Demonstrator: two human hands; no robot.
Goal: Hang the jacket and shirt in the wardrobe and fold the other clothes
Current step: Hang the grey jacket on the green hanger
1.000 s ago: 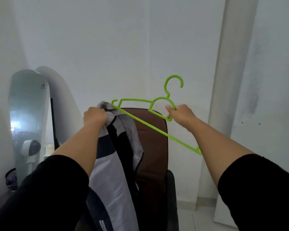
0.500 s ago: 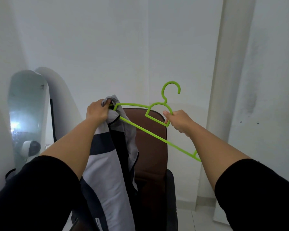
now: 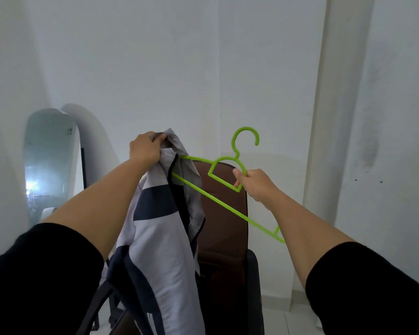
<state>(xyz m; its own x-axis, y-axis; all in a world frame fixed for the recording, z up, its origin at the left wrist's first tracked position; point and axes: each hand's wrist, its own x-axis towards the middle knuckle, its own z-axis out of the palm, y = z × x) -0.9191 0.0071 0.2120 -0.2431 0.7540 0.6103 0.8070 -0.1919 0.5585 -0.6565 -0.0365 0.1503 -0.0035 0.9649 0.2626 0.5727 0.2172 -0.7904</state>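
Grey jacket point(image 3: 160, 238) bunched in left fingers point(image 3: 159, 139); right fingers point(image 3: 237, 182) grip hanger point(image 3: 224, 176) (green).

Both arms stretched forward in black sleeves, left hand point(image 3: 144, 148) raised, fingers bunched in a tight grip, right hand point(image 3: 257, 184) lower, fingers curled closed

No text, label, brand, number or sign can be read anywhere in the view.
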